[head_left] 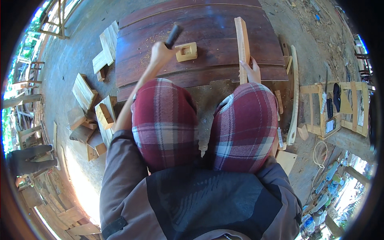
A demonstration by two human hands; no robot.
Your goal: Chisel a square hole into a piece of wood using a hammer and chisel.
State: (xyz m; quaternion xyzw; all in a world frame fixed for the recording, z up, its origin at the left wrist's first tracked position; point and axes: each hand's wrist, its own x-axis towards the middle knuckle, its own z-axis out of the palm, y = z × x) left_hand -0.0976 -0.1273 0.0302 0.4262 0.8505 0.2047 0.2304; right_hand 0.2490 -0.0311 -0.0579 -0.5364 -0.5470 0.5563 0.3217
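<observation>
My left hand (pixel 161 55) is closed around a dark cylindrical piece (pixel 174 37) like a tool handle, which sticks up and tilts to the right. Whatever lies at its lower end is hidden by the hand. Just right of that hand, a small pale wooden block (pixel 193 52) with a rectangular hollow lies on the dark plank tabletop (pixel 212 24); a finger or thumb reaches to its left edge. My right hand (pixel 252 72) grips a long squared wooden bar (pixel 242 44) near its lower end, above the table's right side.
Wood shavings (pixel 150 40) lie scattered on the tabletop's left. Offcuts and boards (pixel 85 93) are piled on the floor at left. A long curved wooden strip (pixel 294 96) and a wooden frame stool (pixel 352 102) are at right. A person's legs (pixel 32 160) show at far left.
</observation>
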